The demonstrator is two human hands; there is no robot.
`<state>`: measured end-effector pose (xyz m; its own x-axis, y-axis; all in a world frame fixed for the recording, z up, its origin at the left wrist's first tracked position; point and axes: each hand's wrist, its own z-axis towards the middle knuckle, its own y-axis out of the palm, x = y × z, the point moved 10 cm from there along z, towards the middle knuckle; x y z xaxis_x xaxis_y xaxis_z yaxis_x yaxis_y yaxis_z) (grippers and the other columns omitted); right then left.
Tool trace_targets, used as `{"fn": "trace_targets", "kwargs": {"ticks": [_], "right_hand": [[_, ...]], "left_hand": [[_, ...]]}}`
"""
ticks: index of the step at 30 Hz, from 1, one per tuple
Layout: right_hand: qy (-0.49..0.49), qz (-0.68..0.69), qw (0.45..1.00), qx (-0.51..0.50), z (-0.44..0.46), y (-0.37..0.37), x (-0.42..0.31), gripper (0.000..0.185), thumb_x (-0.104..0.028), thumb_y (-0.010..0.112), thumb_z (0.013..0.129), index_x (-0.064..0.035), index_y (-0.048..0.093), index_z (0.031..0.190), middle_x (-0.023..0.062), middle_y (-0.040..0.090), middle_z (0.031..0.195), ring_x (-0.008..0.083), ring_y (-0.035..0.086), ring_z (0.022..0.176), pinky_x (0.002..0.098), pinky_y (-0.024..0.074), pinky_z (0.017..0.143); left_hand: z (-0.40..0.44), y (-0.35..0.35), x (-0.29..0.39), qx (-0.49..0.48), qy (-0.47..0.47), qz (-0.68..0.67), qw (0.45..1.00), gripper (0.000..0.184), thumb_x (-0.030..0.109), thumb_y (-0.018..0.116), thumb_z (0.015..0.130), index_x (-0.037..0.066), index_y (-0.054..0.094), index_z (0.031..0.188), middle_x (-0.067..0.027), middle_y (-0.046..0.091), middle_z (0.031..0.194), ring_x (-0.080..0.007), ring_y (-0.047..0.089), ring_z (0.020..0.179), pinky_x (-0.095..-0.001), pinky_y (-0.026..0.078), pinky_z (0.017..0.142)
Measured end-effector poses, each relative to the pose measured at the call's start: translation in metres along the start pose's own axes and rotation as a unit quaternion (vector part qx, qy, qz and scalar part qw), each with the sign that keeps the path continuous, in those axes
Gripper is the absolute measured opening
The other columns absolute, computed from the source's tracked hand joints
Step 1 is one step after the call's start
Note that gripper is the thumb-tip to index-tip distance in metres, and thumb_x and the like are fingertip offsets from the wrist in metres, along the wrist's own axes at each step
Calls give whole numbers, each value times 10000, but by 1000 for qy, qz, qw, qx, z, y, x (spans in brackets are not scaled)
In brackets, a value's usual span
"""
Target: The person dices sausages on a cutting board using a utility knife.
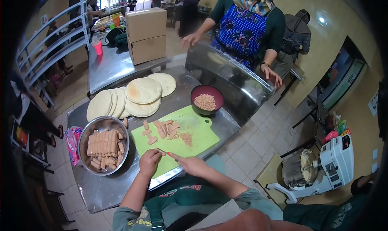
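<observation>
Near the front edge of a green cutting board [194, 140], my left hand [149, 162] is closed, its fingertips pinching a sausage [160, 151] against the board. My right hand [193, 165] grips a small knife [169, 154] with a red handle, its blade at that sausage. Farther up the board lie several sausages [166, 129] and a patch of chopped bits [186, 139]. To the left stands a steel bowl [84, 152] of whole sausages [104, 143], some stuck together in a block. A dark red bowl [195, 92] beyond the board holds finely chopped pieces [205, 102].
Round flatbreads [143, 90] lie at the table's far side. A pink packet [73, 144] touches the steel bowl. Across the table a person in a blue apron [242, 31] rests hands by a metal lid [230, 75]. Cardboard boxes [147, 35] and a stand mixer [335, 162] stand nearby.
</observation>
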<state>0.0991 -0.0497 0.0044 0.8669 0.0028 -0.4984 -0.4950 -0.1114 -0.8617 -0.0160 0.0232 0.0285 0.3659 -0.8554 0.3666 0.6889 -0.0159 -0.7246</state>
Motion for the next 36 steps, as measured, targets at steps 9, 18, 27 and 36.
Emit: {"fn": "trace_targets", "kwargs": {"ticks": [9, 18, 27, 36], "right_hand": [[-18, 6, 1000, 1, 4, -2, 0, 523, -213, 447, 909, -344, 299, 1393, 208, 610, 823, 360, 601, 665, 445, 474, 616], [-17, 112, 989, -95, 21, -12, -4, 482, -223, 413, 923, -282, 326, 1393, 208, 591, 1061, 349, 612, 843, 392, 472, 792], [4, 123, 981, -149, 27, 7, 0, 502, -207, 403, 927, -279, 284, 1409, 215, 588, 1047, 360, 600, 854, 405, 457, 809], [-17, 136, 990, -33, 0, 19, 14, 520, -170, 425, 915, -294, 290, 1401, 228, 598, 994, 393, 592, 848, 438, 461, 750]], "left_hand": [[2, -3, 2, 5, -4, -2, 1000, 157, 70, 626, 692, 102, 674, 838, -50, 635, 853, -232, 616, 804, -330, 505, 656], [0, -2, 1, -1, -4, 9, 1000, 165, 66, 627, 690, 89, 673, 847, -59, 643, 870, -231, 624, 829, -319, 512, 676], [-1, 0, 1, 3, -1, 17, 1000, 167, 63, 630, 690, 92, 673, 849, -55, 645, 865, -230, 625, 835, -321, 513, 683], [0, -3, 3, 14, 7, 38, 999, 160, 66, 631, 691, 98, 674, 842, -38, 642, 867, -223, 614, 827, -323, 506, 674]]}}
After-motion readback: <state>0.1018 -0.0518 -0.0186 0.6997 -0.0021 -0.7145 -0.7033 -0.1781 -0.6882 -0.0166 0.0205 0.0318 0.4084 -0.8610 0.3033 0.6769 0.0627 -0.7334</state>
